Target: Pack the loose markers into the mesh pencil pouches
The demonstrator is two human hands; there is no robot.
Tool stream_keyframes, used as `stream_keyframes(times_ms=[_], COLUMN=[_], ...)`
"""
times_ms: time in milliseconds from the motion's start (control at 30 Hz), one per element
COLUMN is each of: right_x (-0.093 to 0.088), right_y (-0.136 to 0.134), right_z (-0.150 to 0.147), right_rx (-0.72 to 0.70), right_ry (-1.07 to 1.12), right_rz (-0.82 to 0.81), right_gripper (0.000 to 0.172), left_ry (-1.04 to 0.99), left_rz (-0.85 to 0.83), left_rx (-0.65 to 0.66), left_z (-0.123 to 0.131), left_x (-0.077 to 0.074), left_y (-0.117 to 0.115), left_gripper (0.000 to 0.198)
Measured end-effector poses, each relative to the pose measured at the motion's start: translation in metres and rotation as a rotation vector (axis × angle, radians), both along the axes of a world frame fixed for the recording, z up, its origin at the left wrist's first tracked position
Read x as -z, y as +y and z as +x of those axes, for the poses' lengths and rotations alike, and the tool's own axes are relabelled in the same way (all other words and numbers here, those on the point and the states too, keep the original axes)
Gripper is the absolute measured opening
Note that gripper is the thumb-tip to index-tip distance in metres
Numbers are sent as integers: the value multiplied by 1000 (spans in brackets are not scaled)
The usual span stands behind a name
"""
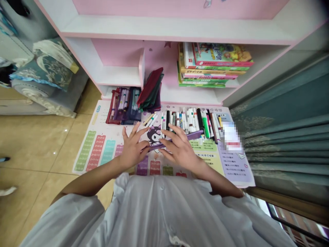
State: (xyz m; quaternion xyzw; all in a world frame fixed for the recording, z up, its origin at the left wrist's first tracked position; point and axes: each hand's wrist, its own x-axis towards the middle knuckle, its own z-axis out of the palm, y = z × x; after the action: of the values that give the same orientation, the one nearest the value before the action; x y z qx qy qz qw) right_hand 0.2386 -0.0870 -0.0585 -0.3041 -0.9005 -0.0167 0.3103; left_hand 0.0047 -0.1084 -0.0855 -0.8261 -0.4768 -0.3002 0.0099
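Note:
A slim purple pouch (194, 135), seen nearly edge-on, slants across the desk in front of me. My left hand (135, 145) pinches its left end between thumb and fingers, with the other fingers raised. Along its middle, my right hand (180, 145) grips the pouch, fingers extended and partly covering it. Beyond it lies a row of markers (190, 120), mostly white-barrelled with some black and green ones. A few loose markers (151, 120) rest just past my left fingertips. Further left, filled mesh pouches (125, 103) hold more markers.
Dark red and green folded pouches (151, 87) lean against the shelf divider (142, 67). Stacked books (213, 65) sit in the pink-white shelf. A printed desk mat (95, 151) covers the desktop. A blurred white item (231, 137) lies right, near the curtain (290, 123).

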Motion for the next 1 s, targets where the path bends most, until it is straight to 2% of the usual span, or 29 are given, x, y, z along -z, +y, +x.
stream_keyframes(times_ms=[167,333,500,533,633,733,900,1000], right_x=[17,36,47,49,54,58,57,51], right_y=[4,2,0,0,-1,-2,-2,2], right_z=[-1,-2,-5,-5,-7,-9,-12,-16], right_rx=[39,37,43,49,79,115,114,113], right_ry=[-130,-82,-25,-11,26,50,47,52], right_rz=[-108,-151,-162,-171,-222,-244,-257,-294], right_gripper=[14,16,19,20,20,17,19,18], left_ry=[41,49,18,-10,-117,-160,-133,-138], left_rz=[-10,-51,-127,-148,-191,-211,-195,-171], left_rx=[31,35,5,-24,-149,-232,-79,-6], left_z=[6,6,3,2,-3,-10,-21,-24], left_x=[11,15,19,22,35,47,50,48], left_y=[2,6,8,9,13,17,21,24], left_gripper=[17,18,12,17,50,53,32,29])
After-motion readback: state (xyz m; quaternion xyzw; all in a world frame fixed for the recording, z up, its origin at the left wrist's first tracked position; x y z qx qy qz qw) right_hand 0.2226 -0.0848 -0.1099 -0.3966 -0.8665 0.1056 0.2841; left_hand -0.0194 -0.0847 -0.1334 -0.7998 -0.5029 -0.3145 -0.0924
